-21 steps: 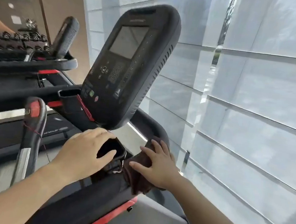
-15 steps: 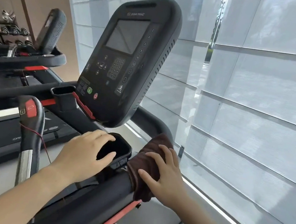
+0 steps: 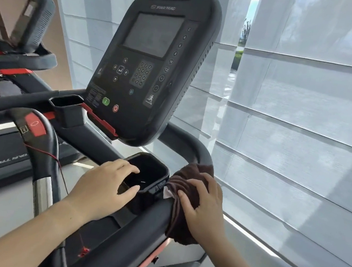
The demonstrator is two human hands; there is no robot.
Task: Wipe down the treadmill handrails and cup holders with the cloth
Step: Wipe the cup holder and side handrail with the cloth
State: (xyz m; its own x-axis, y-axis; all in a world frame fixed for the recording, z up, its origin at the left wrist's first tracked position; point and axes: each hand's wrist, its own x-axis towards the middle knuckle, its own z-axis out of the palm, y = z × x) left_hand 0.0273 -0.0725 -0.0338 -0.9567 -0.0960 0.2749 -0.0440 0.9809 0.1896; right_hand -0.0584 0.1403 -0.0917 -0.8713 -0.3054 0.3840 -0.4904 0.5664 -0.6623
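Observation:
A dark brown cloth point(image 3: 189, 175) is draped over the black right handrail point(image 3: 134, 235) of the treadmill. My right hand point(image 3: 203, 206) presses the cloth against the rail, fingers spread over it. Just left of the cloth sits the right cup holder point(image 3: 154, 171), a black open tub. My left hand point(image 3: 105, 189) rests on its near rim, thumb and fingers curled around the edge. A second cup holder point(image 3: 66, 105) sits further left, below the console point(image 3: 153, 63).
A centre handle with a red stop tab point(image 3: 35, 126) and a thin red cord stands at the left. Another treadmill point(image 3: 27, 31) is beyond it. White blinds point(image 3: 305, 128) cover the window close on the right.
My right hand has slid with the cloth a little toward me along the rail. The view has tilted up and come closer to the console. The left hand stays on the cup holder.

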